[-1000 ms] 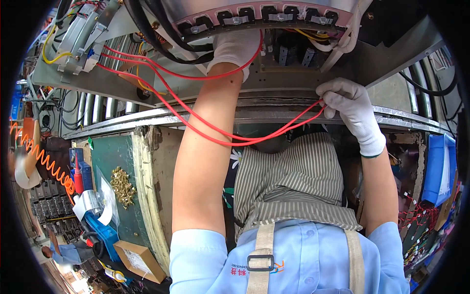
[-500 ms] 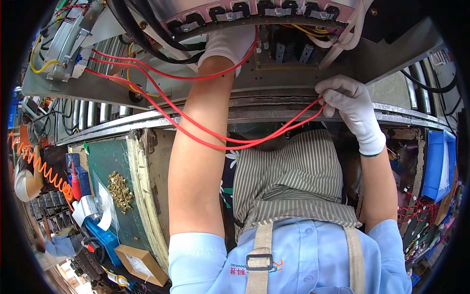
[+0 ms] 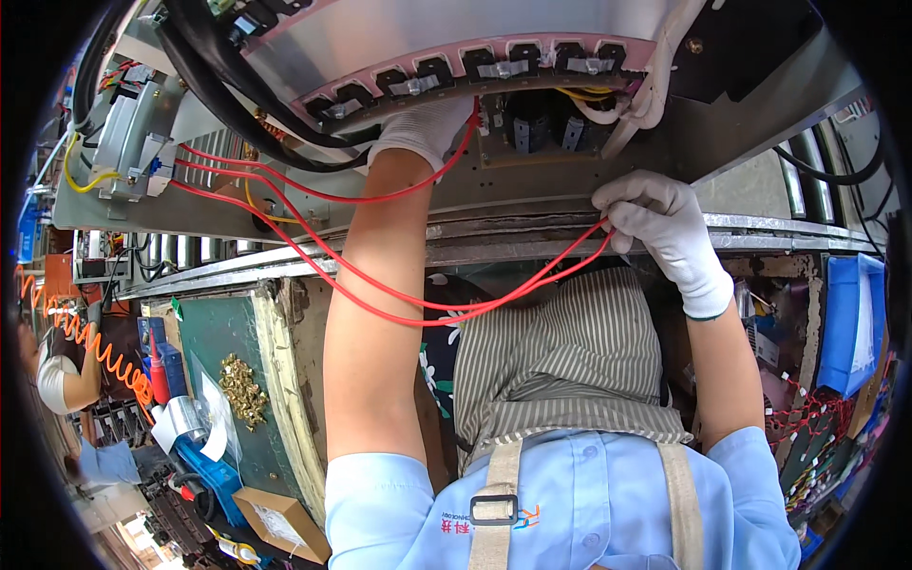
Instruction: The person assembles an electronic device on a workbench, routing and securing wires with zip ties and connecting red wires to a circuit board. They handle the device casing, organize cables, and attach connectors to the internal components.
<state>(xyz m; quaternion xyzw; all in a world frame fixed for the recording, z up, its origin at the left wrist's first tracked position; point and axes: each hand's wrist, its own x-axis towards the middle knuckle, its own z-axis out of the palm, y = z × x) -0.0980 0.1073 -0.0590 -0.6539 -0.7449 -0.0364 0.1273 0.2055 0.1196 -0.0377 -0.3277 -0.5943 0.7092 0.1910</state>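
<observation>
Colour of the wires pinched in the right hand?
Plain red; the wires show best in the head view.

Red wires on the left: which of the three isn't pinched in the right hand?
The top wire: it curves up beside the left hand, while the two lower wires sag across to the right hand.

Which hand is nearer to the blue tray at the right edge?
Right. The right hand, pinching red wires, is left of the blue tray; the left hand is farther left, partly hidden behind the pink-edged panel.
</observation>
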